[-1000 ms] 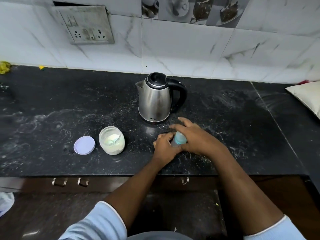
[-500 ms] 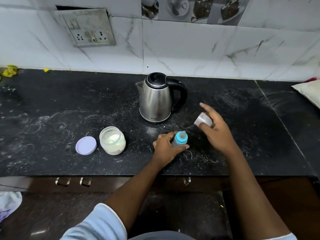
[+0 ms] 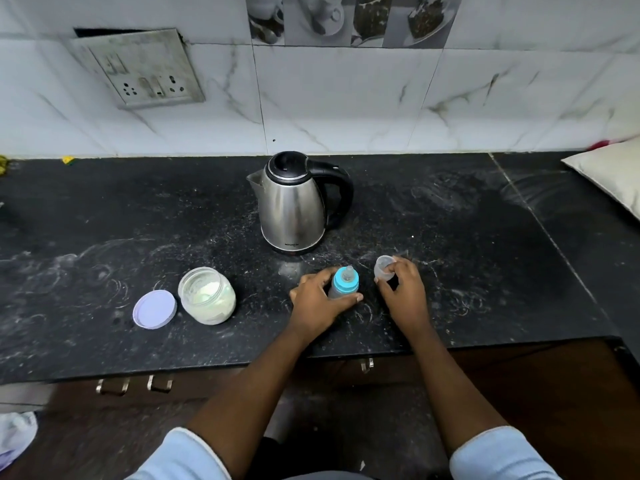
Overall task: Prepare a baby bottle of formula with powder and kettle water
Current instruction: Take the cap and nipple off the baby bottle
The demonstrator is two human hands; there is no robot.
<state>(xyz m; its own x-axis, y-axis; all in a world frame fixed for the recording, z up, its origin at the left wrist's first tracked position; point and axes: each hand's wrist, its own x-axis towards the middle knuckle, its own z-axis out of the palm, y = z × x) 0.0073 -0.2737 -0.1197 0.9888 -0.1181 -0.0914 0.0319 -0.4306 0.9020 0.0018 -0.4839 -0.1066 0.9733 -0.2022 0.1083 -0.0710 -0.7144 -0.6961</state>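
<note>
Black counter: dusty with white smears, and all your formula stuff sits on it.
Bottle: stands upright near the front edge, in front of the kettle and a touch to the right, with its blue collar and teat on and the clear cap off.
Your left hand: wrapped round the bottle's body, thumb across the front. Same grip as half a second ago.
Your right hand: pinching the clear cap in its fingertips, just right of the bottle and not touching it.
What changed: a second ago your right hand was over the bottle top. Half a second ago it had the cap lifted out to the right of the kettle. Now the cap is down low and closer to the bottle. Can't tell if it's touching the counter.
Kettle: steel with a black lid and handle, lid closed, spout pointing left. Hasn't budged.
Jar: open, pale powder inside, well left of the bottle.
Lid: lilac, lying flat just left of the jar.
Writing: small dark print low on the kettle's front, too tiny to read.
</note>
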